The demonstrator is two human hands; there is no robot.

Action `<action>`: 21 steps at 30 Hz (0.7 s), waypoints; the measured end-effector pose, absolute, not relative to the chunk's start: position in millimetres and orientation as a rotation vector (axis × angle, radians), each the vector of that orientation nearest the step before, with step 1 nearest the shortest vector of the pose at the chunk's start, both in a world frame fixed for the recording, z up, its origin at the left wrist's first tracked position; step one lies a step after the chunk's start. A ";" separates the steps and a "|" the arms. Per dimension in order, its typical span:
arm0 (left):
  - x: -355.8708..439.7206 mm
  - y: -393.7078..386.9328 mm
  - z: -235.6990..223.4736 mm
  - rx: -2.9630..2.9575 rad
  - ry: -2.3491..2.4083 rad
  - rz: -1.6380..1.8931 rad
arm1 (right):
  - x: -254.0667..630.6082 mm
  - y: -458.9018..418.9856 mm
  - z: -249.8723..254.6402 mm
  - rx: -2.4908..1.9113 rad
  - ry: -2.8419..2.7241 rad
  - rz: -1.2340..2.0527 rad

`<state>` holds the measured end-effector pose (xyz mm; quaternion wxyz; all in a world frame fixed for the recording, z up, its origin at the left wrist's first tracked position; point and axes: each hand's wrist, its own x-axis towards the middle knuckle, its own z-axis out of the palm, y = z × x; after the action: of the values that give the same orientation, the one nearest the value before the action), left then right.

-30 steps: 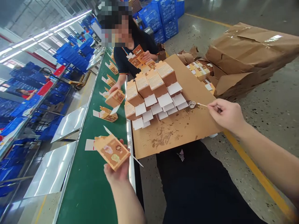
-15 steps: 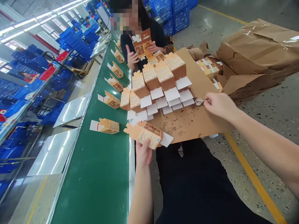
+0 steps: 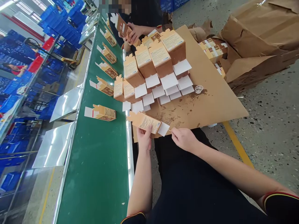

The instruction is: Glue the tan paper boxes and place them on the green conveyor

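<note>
The left hand (image 3: 144, 140) is clamped on a box (image 3: 149, 122) just on the near side of the stack (image 3: 158, 59), the right hand (image 3: 185, 139) pinches a thin stick (image 3: 170, 131) by its white flap (image 3: 163, 129), and pressing too hard could crease that flap!

The person wears a short-sleeved dark top (image 3: 198, 189), black or nearly so (it may lean to navy in places), which fills the bottom centre of the frame. At the lower right edge the right sleeve (image 3: 283, 207) shows a curved cuff with thin red and yellow edging (image 3: 265, 199). The left sleeve (image 3: 135, 219), a small sliver at the bottom, has matching red and yellow lines. Both forearms and the left hand (image 3: 144, 138) and right hand (image 3: 184, 139) are bare. Dark cloth runs up to mid-frame; where top and lower garment part cannot be told.
</note>
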<state>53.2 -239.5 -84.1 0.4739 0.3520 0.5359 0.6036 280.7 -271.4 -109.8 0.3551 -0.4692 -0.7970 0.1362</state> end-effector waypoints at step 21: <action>82.8 -274.0 -91.6 1.296 1.629 1.295 | 326.3 -336.0 -92.7 -1.225 -1.654 0.801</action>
<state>82.8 -274.0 -91.6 0.3382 0.4974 0.6254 0.4971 326.3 -336.0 -92.7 0.4498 -0.4954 -0.6688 0.3240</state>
